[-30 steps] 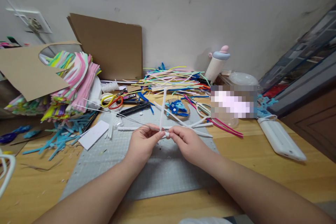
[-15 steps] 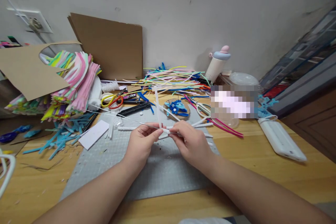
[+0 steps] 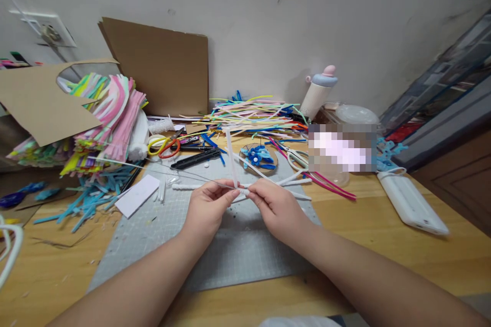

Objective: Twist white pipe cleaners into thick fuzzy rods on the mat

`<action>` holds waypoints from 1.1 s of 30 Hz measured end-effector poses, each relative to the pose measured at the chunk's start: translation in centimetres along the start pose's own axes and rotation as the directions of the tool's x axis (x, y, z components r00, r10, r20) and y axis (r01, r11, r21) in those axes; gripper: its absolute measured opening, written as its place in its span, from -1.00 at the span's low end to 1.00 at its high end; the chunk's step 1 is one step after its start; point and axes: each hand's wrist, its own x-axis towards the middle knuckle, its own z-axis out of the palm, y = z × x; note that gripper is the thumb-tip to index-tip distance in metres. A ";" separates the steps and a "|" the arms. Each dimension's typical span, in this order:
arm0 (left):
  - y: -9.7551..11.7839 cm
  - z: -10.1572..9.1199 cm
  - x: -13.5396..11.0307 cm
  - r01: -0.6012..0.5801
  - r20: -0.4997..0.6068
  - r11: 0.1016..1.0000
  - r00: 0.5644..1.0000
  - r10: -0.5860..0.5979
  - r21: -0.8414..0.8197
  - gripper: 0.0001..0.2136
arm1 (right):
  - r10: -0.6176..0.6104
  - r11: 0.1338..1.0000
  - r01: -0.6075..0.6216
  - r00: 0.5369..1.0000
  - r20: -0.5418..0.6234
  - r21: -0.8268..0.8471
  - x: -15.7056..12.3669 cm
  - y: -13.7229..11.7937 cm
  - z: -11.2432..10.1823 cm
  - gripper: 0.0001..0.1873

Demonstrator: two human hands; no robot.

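Note:
My left hand [image 3: 207, 209] pinches a white fuzzy pipe cleaner [image 3: 230, 156], whose free length stands upright above the fingertips. Between both hands, a short white wound section [image 3: 243, 191] of it shows around thin wires. The wires [image 3: 164, 169] run out leftward past my left hand. Close by on the right, my right hand [image 3: 278, 209] has its thumb and fingers closed at the other end of the wound section. More white pipe cleaners [image 3: 295, 180] lie behind the hands on the grey cutting mat [image 3: 230, 260].
Behind the mat lie scissors [image 3: 169, 148], a blue flower piece [image 3: 256, 157] and a heap of coloured pipe cleaners [image 3: 253, 117]. Pipe cleaner bundles [image 3: 118, 122] and cardboard [image 3: 164, 69] stand at the left. A bottle [image 3: 317, 94] and a white power bank-like device [image 3: 412, 204] are at the right.
The far ends of the thin wires have swung and now reach further left. My right fingers have shifted slightly at the wound section; my left hand has barely moved.

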 end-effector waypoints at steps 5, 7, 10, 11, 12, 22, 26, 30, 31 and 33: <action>0.1 0.1 0.1 0.013 0.011 1.000 1.000 -0.013 -0.024 -0.80 | 0.039 0.999 -0.040 0.999 0.033 0.013 -0.1 -0.3 0.0 -0.85; 0.1 0.1 0.1 0.007 0.007 0.999 1.000 -0.006 -0.044 -0.80 | 0.002 1.000 -0.002 1.000 -0.030 0.003 -0.2 -0.4 0.0 -0.90; 0.1 0.1 0.1 0.009 0.003 0.997 1.000 -0.009 -0.073 -0.80 | -0.096 0.995 0.094 0.992 -0.078 -0.032 -0.4 -0.2 0.0 -0.86; 0.1 0.1 0.1 0.011 0.004 0.997 1.000 -0.011 -0.079 -0.80 | -0.121 0.992 0.119 0.990 -0.077 -0.038 -0.4 -0.1 0.0 -0.88; 0.0 0.1 0.1 0.012 0.005 0.997 1.000 -0.012 -0.083 -0.80 | -0.136 0.990 0.133 0.988 -0.076 -0.039 -0.4 0.0 0.1 -0.87; -0.1 0.3 0.0 0.008 0.019 0.995 1.000 -0.006 -0.101 -0.77 | -0.081 0.997 0.082 0.993 -0.083 0.011 -0.2 -0.2 -0.3 -0.84; 0.0 0.3 -0.1 0.012 0.031 0.997 0.999 -0.010 -0.072 -0.77 | -0.037 0.999 0.037 0.999 -0.039 0.002 -0.1 0.0 -0.2 -0.82; 0.1 0.2 0.0 0.043 0.024 0.999 0.999 -0.043 -0.026 -0.76 | 0.010 1.000 -0.010 1.000 0.013 0.003 0.0 0.1 0.0 -0.82; 0.1 0.2 0.0 0.041 0.021 0.999 0.999 -0.041 -0.021 -0.77 | 0.016 1.000 -0.016 1.000 0.016 0.010 -0.1 0.0 0.0 -0.82; 0.0 0.0 0.1 0.020 0.001 0.999 1.000 -0.020 -0.029 -0.78 | 0.015 1.000 -0.015 1.000 -0.008 0.024 -0.2 -0.1 0.1 -0.87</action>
